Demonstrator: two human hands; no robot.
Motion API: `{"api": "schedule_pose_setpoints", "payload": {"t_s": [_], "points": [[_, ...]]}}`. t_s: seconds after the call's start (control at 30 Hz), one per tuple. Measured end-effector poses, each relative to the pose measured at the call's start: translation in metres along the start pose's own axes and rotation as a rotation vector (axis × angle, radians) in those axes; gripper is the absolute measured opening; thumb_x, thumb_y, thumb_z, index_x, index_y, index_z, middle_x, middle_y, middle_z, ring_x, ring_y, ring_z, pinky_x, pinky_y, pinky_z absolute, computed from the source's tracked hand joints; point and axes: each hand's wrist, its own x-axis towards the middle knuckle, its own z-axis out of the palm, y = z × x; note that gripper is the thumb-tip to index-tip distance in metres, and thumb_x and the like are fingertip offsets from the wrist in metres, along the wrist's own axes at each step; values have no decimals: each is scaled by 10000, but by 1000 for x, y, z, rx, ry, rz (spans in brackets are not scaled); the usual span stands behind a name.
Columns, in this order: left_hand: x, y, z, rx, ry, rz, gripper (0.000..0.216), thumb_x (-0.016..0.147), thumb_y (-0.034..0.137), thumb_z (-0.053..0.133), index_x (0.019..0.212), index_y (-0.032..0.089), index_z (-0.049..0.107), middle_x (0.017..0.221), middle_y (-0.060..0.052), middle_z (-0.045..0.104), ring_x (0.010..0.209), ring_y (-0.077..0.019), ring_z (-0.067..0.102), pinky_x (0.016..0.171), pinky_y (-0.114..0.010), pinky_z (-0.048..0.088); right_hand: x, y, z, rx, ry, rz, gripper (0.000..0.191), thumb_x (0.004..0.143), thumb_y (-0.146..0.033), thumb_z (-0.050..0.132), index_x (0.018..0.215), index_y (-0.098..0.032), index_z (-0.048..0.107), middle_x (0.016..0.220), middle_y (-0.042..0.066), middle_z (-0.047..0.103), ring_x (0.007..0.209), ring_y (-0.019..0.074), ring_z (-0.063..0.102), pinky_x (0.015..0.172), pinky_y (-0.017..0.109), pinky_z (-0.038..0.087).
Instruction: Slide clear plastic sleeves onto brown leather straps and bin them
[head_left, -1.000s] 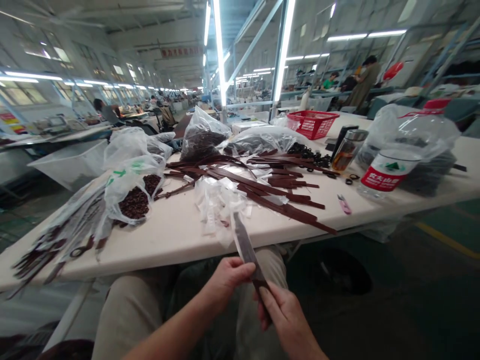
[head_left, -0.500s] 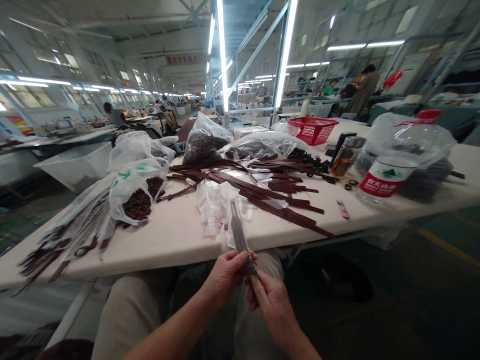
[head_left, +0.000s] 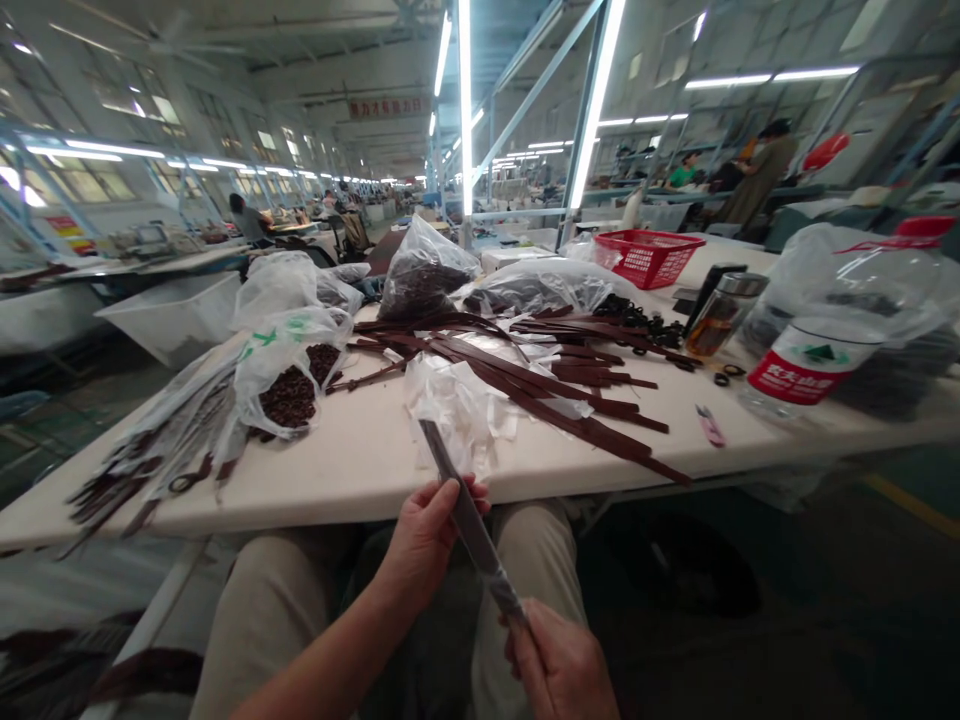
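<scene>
A long, flat grey-brown strip (head_left: 478, 535) runs slantwise between my hands, over my lap and the table's front edge. My left hand (head_left: 429, 535) pinches it partway along, thumb on top, and its far end reaches over the table. Lower and to the right, my right hand (head_left: 559, 655) is closed around its near end, which the fingers hide. Just beyond the strip's far end lies crumpled white plastic film (head_left: 450, 395). A pile of dark brown strips (head_left: 570, 410) fans out behind and to the right.
On the white table (head_left: 337, 480) are a bag of small brown pieces (head_left: 292, 390), wrapped strips (head_left: 165, 430), pink thread snips (head_left: 709, 425), a glass tea bottle (head_left: 724, 315), a large plastic water bottle (head_left: 817, 360) and a red basket (head_left: 649, 258). A white bin (head_left: 176, 320) stands left.
My right hand has moved down and right, away from my left, so more of the strip shows between them. My left hand has shifted slightly left. The view has turned a little left.
</scene>
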Motion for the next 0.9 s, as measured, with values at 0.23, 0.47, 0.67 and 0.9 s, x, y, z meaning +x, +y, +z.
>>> {"api": "schedule_pose_setpoints", "payload": {"t_s": [0.23, 0.47, 0.67, 0.9], "points": [[-34, -10, -22, 18, 42, -11, 347, 624, 407, 867, 814, 145, 743, 737, -62, 730, 655, -151, 669, 680, -253, 539, 2, -11, 4, 18, -62, -19, 298, 986, -269, 345, 749, -211, 517, 604, -5, 529, 527, 116, 513, 508, 239, 324], [-81, -18, -28, 304, -213, 75, 356, 696, 466, 796, 754, 116, 775, 773, -100, 699, 636, -178, 611, 593, -279, 487, 32, -38, -4, 149, -155, 63, 355, 984, -369, 360, 702, -215, 510, 604, 8, 551, 534, 129, 523, 526, 237, 365], [-64, -2, -43, 75, 137, 145, 294, 689, 399, 822, 838, 151, 770, 780, -66, 729, 705, -159, 652, 702, -256, 510, 34, -47, -13, 303, -448, 282, 400, 989, -451, 351, 781, -186, 568, 619, -6, 567, 535, 116, 544, 530, 219, 387], [-67, -10, -45, -17, 128, 110, 303, 670, 361, 839, 834, 119, 762, 822, -97, 737, 729, -166, 668, 681, -243, 522, 49, -63, -12, 422, -510, 311, 310, 947, -468, 452, 960, -183, 572, 744, 19, 644, 609, 134, 583, 571, 226, 445]]}}
